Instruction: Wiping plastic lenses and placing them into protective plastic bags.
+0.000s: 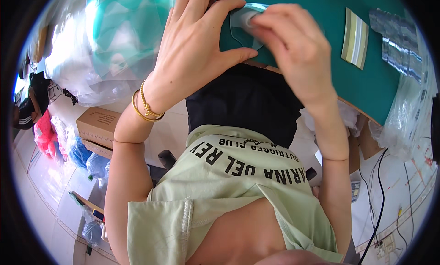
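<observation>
Over the near edge of the green table (366, 88), both hands meet on 1 small clear plastic piece (239, 27). The left hand (197, 49) is curled around it from the left: the thumb runs along the piece's lower edge and the other fingers (215, 8) arch over its top, so the hand is pinched shut on the piece. The right hand (293, 45) comes in from the right with its fingertips (256, 21) bunched together and pressed onto the piece's upper right part; whether they pinch it or only press on it cannot be told. The piece is thin and see-through, with a rounded outline, and its face is turned up toward the camera. Most of it is hidden by fingers, so its long axis cannot be made out. A gold bracelet (146, 107) sits on the left wrist. Farther right on the table lie a striped card (355, 38) and a strip of shiny clear packets (398, 40), well apart from the hands. Crumpled clear plastic bags (91, 49) pile up at the left, and a cardboard box (97, 125) stands on the floor below them.
</observation>
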Demonstrator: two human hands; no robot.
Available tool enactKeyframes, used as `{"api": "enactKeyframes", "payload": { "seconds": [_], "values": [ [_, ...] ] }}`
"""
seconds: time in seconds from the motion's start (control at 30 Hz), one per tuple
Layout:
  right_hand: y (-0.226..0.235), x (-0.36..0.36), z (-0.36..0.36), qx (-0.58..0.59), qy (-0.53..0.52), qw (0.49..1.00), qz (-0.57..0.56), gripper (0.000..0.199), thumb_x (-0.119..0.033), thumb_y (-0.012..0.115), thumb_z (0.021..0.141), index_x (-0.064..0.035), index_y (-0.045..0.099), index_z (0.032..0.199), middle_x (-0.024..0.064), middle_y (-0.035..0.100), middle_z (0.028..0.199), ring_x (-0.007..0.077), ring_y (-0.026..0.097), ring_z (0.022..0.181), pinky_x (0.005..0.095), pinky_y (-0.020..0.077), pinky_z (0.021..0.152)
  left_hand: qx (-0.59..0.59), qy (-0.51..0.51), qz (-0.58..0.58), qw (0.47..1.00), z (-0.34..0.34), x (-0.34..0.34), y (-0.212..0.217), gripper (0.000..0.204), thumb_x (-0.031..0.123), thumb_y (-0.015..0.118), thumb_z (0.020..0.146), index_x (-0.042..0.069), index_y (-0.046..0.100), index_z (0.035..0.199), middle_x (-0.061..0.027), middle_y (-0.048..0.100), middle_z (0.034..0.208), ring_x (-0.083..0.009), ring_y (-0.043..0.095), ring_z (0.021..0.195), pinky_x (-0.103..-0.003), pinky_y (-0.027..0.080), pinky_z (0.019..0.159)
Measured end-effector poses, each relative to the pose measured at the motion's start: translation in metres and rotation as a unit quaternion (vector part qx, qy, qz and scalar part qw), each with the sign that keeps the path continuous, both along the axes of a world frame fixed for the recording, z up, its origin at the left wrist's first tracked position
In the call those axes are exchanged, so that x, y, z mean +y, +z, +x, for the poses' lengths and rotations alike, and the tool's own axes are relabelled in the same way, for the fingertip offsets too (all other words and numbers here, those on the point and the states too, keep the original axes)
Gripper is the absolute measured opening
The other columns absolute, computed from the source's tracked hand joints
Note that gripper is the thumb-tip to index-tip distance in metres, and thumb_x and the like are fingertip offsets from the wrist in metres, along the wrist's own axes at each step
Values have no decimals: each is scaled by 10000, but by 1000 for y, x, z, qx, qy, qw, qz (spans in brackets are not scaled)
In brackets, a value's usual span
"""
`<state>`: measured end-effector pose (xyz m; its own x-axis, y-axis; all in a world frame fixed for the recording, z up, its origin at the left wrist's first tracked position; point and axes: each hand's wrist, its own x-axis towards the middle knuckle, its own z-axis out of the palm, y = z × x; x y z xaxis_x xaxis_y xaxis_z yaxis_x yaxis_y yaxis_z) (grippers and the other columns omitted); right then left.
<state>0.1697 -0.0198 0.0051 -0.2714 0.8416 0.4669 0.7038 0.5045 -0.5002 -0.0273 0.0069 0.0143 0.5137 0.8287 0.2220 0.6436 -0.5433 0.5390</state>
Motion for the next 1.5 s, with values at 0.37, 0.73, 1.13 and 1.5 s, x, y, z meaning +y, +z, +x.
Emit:
{"api": "enactKeyframes", "payload": {
  "seconds": [0.37,0.73,1.13,1.5],
  "values": [
    [-13,9,-24,26,-19,998,48,182,-12,785,773,-39,628,862,73,602,853,255,631,756,336,523,653,-29,12,12,999,1,1,-3,608,199,881,601,64,666,1153,-78,572,1177,-320,522,1100,-405,459,945],
    [-4,-32,37,-31,-271,962,-20,158,-93,721,904,-26,597,833,73,596,776,173,586,642,302,498,608,-6,17,2,1000,-2,-1,6,601,196,864,666,49,654,1209,-98,567,1235,-309,516,1155,-389,450,999],
    [40,-88,144,-155,-435,887,-12,191,-155,667,975,0,682,1086,122,688,1048,217,655,944,327,518,860,-38,290,76,953,-117,-21,21,532,223,846,772,11,663,1225,-124,653,1221,-259,652,1040,-335,545,836],
    [68,56,-100,-16,71,997,-20,145,-89,656,936,-42,702,1065,83,684,1081,239,661,992,324,507,887,-127,334,-115,927,-182,15,13,416,218,811,796,-44,708,1103,-46,600,746,-140,583,689,-289,501,681]
  ]
}}
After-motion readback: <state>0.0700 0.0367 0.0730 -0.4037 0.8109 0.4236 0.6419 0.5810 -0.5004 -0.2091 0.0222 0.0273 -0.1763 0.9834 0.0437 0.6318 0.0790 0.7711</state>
